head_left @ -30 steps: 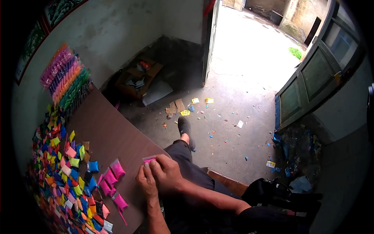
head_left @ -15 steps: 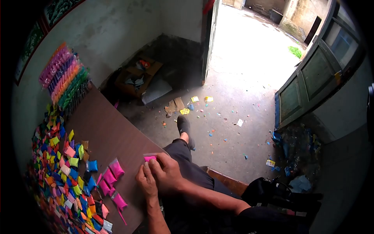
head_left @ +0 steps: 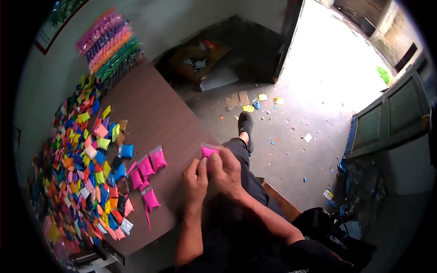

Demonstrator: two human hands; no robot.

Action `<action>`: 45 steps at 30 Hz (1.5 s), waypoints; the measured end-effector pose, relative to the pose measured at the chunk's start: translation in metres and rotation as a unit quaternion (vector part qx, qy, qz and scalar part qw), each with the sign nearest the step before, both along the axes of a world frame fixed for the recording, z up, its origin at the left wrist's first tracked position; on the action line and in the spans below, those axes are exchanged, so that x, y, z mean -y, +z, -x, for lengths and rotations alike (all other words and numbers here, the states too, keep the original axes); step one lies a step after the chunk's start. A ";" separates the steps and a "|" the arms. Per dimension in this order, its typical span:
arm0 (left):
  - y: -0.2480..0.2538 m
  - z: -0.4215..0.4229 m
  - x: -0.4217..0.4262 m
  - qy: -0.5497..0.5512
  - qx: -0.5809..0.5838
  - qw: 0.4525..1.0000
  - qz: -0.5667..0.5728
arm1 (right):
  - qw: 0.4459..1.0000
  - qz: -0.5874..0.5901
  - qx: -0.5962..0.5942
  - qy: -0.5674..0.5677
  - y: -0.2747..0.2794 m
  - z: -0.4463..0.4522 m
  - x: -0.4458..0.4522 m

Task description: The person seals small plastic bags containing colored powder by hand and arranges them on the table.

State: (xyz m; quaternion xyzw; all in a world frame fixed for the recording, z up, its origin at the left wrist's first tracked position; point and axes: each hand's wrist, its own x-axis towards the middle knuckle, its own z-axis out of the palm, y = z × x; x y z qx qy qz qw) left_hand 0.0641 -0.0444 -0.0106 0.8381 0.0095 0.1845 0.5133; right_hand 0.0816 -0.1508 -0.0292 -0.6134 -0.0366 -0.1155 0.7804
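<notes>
A small bright-pink packet [head_left: 208, 151] with a clear top edge is held over the right-hand edge of the table. My right hand [head_left: 226, 172] grips it, thumb on its face and fingers behind. My left hand [head_left: 195, 179] is closed, its thumb and forefinger pinched at the packet's lower left edge; its exact grip is partly hidden. Left of my hands, several similar pink packets [head_left: 146, 167] lie together on the brown table [head_left: 152, 107]. Another pink packet [head_left: 150, 198] lies just below them, beside a thin pink strip [head_left: 148, 218].
A large heap of multicoloured packets [head_left: 86, 154] covers the table's left side. Bundled colourful wrapped items [head_left: 111, 43] stand at its far end. A cardboard box [head_left: 200, 57] sits by the wall. Scraps [head_left: 248, 108] litter the floor near my shoe [head_left: 245, 125]; the door [head_left: 391, 113] stands ajar.
The camera view has swung left, so the table and hands appear further right. My left hand's fingers have drawn slightly away from the right hand, showing more of the pink packet.
</notes>
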 end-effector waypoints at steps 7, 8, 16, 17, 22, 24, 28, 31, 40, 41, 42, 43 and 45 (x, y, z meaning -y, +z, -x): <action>0.006 0.002 0.001 -0.012 -0.025 0.996 0.086 | 1.000 -0.022 -0.008 0.015 0.001 -0.001 0.001; 0.008 0.001 0.003 -0.007 -0.024 0.996 0.085 | 1.000 -0.023 -0.002 0.019 -0.002 -0.001 0.001; -0.005 -0.001 -0.004 0.022 -0.005 0.994 0.103 | 0.998 0.052 0.020 0.023 0.003 0.003 -0.001; -0.005 0.000 -0.005 0.025 -0.006 0.994 0.103 | 0.999 0.044 0.003 0.018 0.004 0.004 -0.002; 0.010 0.002 0.000 0.020 -0.008 0.991 0.134 | 0.997 0.069 0.024 0.001 -0.006 0.000 0.000; 0.004 0.000 -0.002 0.021 -0.013 0.987 0.156 | 0.998 0.064 0.021 0.001 -0.008 0.000 -0.001; 0.000 -0.002 -0.004 0.017 0.008 0.987 0.161 | 0.996 0.078 0.042 0.006 -0.007 0.001 0.000; 0.002 0.000 -0.004 0.032 0.011 0.986 0.166 | 0.995 0.095 0.025 0.010 -0.001 0.003 0.000; 0.005 -0.001 -0.006 0.026 -0.009 0.978 0.206 | 0.994 0.098 0.036 0.022 -0.007 0.001 0.002; 0.003 -0.001 -0.006 0.026 -0.010 0.978 0.207 | 0.993 0.107 0.039 0.025 -0.008 0.001 0.003; 0.001 -0.002 -0.006 0.027 -0.005 0.979 0.201 | 0.993 0.107 0.039 0.025 -0.005 0.001 0.003; -0.001 -0.003 -0.006 0.028 -0.001 0.980 0.195 | 0.992 0.114 0.037 0.024 -0.001 0.002 0.003; -0.004 -0.003 -0.008 0.029 0.004 0.982 0.187 | 0.992 0.121 0.036 0.024 0.005 0.003 0.004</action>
